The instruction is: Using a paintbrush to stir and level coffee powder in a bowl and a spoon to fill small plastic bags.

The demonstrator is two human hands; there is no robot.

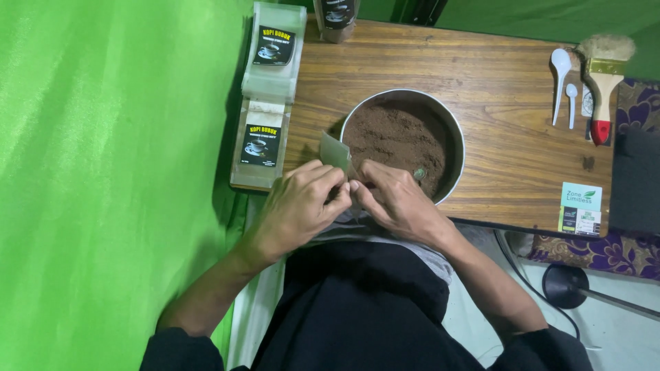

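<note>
My left hand (302,200) and my right hand (395,199) meet at the near edge of a wooden table (509,130), fingertips pinching a small clear plastic pouch (335,151) between them. The pouch stands up beside a round metal bowl (454,127) filled with dark brown ground powder (402,137). A small dark round object (419,174) lies in the powder near my right fingers; I cannot tell what it is.
Labelled clear pouches (265,103) lie stacked at the table's left edge, another (335,17) at the far edge. Two white plastic spoons (562,82) and a red-handled brush (603,75) rest at the right. A small card (581,209) sits at the near right corner. Green cloth (103,172) hangs left.
</note>
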